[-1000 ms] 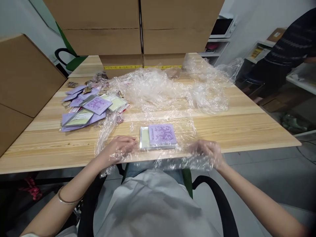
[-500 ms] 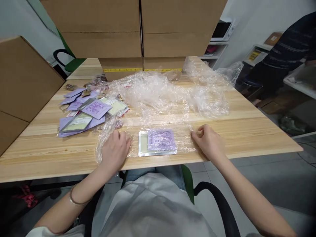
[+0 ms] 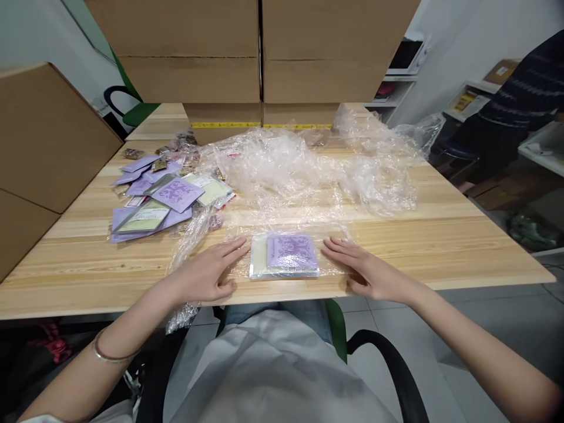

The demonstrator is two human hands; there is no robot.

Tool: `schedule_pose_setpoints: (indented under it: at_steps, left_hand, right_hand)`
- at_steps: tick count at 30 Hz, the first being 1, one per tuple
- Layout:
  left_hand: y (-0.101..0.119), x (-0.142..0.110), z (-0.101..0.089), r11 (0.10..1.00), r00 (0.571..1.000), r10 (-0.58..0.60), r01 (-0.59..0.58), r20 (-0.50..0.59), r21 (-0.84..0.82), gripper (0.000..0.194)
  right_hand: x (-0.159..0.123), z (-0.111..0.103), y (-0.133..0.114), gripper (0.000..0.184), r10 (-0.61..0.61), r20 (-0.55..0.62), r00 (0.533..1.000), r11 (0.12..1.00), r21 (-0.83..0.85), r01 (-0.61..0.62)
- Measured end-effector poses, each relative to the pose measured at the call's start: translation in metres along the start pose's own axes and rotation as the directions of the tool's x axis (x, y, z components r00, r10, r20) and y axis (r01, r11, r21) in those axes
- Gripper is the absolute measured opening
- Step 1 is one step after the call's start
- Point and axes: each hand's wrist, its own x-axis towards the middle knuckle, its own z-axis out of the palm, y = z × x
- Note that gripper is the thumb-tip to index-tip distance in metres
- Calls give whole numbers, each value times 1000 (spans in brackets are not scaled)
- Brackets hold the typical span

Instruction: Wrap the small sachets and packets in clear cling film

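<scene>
Near the table's front edge lies a purple patterned packet (image 3: 291, 251) on top of a pale green and silver pouch (image 3: 259, 258). Clear plastic film covers the two and runs back over the tabletop to a crumpled heap of film (image 3: 282, 161). My left hand (image 3: 209, 270) rests open just left of the pouch, fingers stretched out on the film. On the other side, my right hand (image 3: 363, 267) lies open with its fingertips close to the packet's right edge. A strip of bunched film (image 3: 187, 247) passes by my left wrist and hangs over the table edge.
A pile of purple and green packets (image 3: 158, 205) sits at the left of the wooden table (image 3: 440, 252), with small wrapped pieces behind it. Large cardboard boxes (image 3: 189, 76) stand at the back, another box (image 3: 53, 141) at the left. A person in dark clothes (image 3: 529, 88) is far right.
The film's front edge, earlier hanging past the table's front, now lies over the packet and pouch. My right hand has let go of the film and moved inward; both hands have flattened out.
</scene>
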Motion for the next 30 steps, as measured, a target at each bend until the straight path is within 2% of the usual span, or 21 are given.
schedule_pose_setpoints:
  at_steps: [3, 5, 8, 10, 13, 17, 19, 21, 23, 24, 27, 30]
  left_hand:
    - [-6, -13, 6, 1000, 998, -12, 12, -60, -9, 74]
    - [-10, -19, 13, 1000, 990, 12, -13, -138, -10, 61]
    - [-16, -20, 23, 999, 966, 46, -50, -256, -9, 45]
    - [-18, -17, 22, 999, 958, 50, -52, -281, 0, 39]
    - [-16, -6, 10, 997, 966, 72, -62, -249, 46, 27]
    - [-12, 10, -10, 987, 988, 121, -110, -95, 117, 18]
    - [-11, 16, -16, 990, 995, 96, -94, -14, 102, 26]
    - [-12, 18, -18, 996, 999, 45, -46, 18, 72, 46]
    - [-13, 16, -18, 999, 1000, 5, -6, 10, 42, 64]
    - [-14, 13, -19, 1000, 1000, -4, 4, -4, 21, 67]
    - [-15, 1, -19, 995, 998, -15, 9, -62, -95, 57]
    - [-14, -10, -17, 946, 985, -79, 25, -153, -324, 37]
  right_hand:
    - [-14, 7, -7, 79, 3, -54, 999, 999, -40, -5]
    - [-23, 14, -11, 76, -4, -120, 993, 997, -79, -6]
    - [-31, 22, -13, 63, -18, -232, 973, 993, -119, -11]
    - [-30, 21, -13, 59, -26, -251, 968, 990, -142, -10]
    - [-20, 12, -11, 53, -29, -209, 978, 977, -210, -16]
    - [3, 1, -12, 58, -19, -146, 989, 960, -280, -23]
    - [13, -2, -13, 60, 7, -122, 993, 957, -286, -42]
    - [19, -2, -14, 68, 43, -96, 994, 953, -296, -69]
    - [20, -2, -12, 76, 61, -82, 995, 944, -320, -84]
    - [18, -2, -10, 74, 56, -87, 995, 938, -336, -83]
    - [8, -4, -3, 51, -20, -143, 989, 943, -331, -29]
    - [-5, -6, 2, 36, -95, -196, 976, 991, -108, 75]
